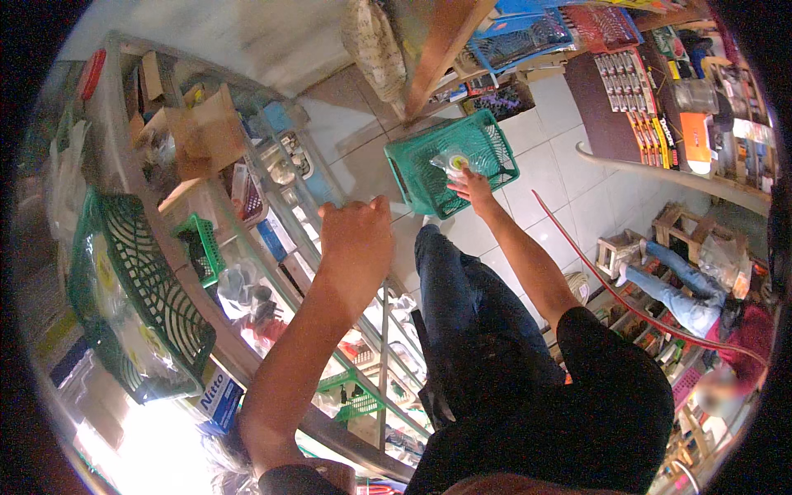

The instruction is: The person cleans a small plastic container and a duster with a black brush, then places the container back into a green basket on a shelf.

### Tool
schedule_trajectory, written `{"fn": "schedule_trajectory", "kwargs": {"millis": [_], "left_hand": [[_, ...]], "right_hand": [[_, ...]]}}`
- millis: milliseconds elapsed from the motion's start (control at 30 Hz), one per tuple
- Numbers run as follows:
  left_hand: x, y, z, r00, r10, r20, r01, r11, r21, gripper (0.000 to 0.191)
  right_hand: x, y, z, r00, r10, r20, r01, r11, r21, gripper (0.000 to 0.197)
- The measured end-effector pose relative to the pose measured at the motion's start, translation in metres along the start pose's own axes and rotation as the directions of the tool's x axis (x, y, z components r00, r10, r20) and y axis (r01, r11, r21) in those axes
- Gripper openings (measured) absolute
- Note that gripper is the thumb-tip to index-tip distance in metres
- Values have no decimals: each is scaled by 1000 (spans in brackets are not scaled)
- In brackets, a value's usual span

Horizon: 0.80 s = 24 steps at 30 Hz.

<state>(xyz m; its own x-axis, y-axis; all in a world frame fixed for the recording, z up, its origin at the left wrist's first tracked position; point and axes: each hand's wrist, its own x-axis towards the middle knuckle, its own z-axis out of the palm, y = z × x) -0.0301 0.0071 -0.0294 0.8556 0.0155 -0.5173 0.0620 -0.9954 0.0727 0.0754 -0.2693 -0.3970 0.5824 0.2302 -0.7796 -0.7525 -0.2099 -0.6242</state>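
My right hand [473, 187] reaches down over a green plastic basket [408, 176] by the floor, its fingers on a clear plastic packet [455, 162] with a round yellow-green label. The basket stands beyond my knees, tilted in this view. My left hand [357, 238] is raised in front of the glass display case with bent fingers; whether it grips the case's edge or anything else, I cannot tell. At the far left, a dark green openwork basket [151, 291] holds clear packets [136, 340] with yellow-green labels.
Shelves with cardboard boxes [195, 136] and small goods fill the left. A blue-and-white Nitto box [216, 402] lies below the left basket. A wooden post [442, 55] rises beyond. At right are a counter with packaged goods, a red strip [588, 266], wooden stools [619, 250] and another person [699, 297].
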Motion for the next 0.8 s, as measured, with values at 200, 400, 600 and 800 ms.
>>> {"fn": "schedule_trajectory", "kwargs": {"millis": [200,400,600,800], "left_hand": [[10,10,-6,996,65,-56,-71,992,-106,30],[-5,2,-3,998,23,-53,-27,997,-78,30],[-3,-2,-6,1000,-12,-18,12,1000,-5,26],[7,7,-28,959,-44,278,57,998,-38,33]], "right_hand": [[20,8,53,965,186,-186,-152,971,182,42],[7,10,125,955,188,-229,-147,972,184,50],[41,34,114,936,149,-319,-117,986,115,55],[77,60,32,846,-447,-290,-99,403,-910,56]]}}
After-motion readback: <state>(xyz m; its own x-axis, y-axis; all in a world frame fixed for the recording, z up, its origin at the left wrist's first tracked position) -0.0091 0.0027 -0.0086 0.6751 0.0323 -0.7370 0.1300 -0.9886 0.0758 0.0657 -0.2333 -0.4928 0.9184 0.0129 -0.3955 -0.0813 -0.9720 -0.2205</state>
